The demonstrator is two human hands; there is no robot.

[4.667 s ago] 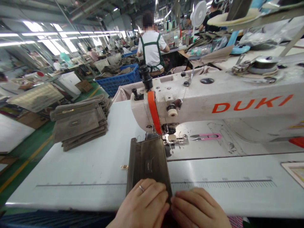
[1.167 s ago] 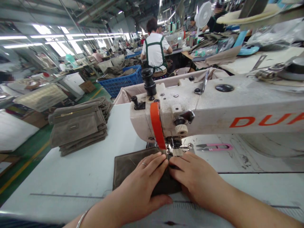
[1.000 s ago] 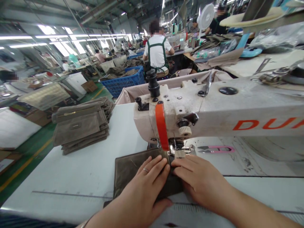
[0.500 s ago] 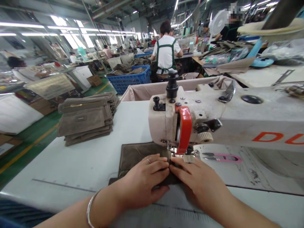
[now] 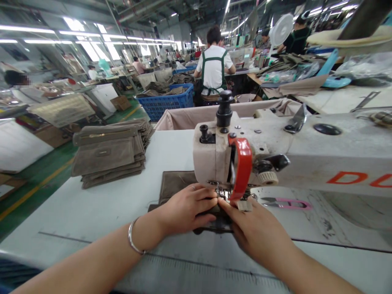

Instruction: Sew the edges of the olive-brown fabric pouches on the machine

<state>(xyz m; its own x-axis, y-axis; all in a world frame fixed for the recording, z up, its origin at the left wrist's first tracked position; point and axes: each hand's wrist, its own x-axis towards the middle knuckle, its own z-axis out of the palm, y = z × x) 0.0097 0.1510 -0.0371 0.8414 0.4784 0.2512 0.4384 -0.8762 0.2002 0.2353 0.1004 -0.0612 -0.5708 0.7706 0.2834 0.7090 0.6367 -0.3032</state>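
Observation:
A dark olive-brown fabric piece (image 5: 176, 182) lies on the sewing machine bed, its far right part under the presser foot (image 5: 221, 193). My left hand (image 5: 191, 208) rests on the fabric left of the needle, fingers stretched out and flat, thumb apart. My right hand (image 5: 255, 222) presses the fabric from the right, its index finger stretched toward the needle. Both index fingertips nearly meet in front of the presser foot. The right hand's other fingers are partly hidden behind the machine's red guard (image 5: 242, 167) and a pale block (image 5: 244, 205).
The white sewing machine (image 5: 294, 139) fills the right side. Pink-handled thread snips (image 5: 289, 203) lie on its bed. A stack of brown fabric pieces (image 5: 107, 153) stands at the table's left. Beyond are a blue crate (image 5: 167, 102) and a person (image 5: 213, 67) seated, back turned.
The fabric has moved away from me, farther under the machine head. Both hands have gone forward with it, still lying on it.

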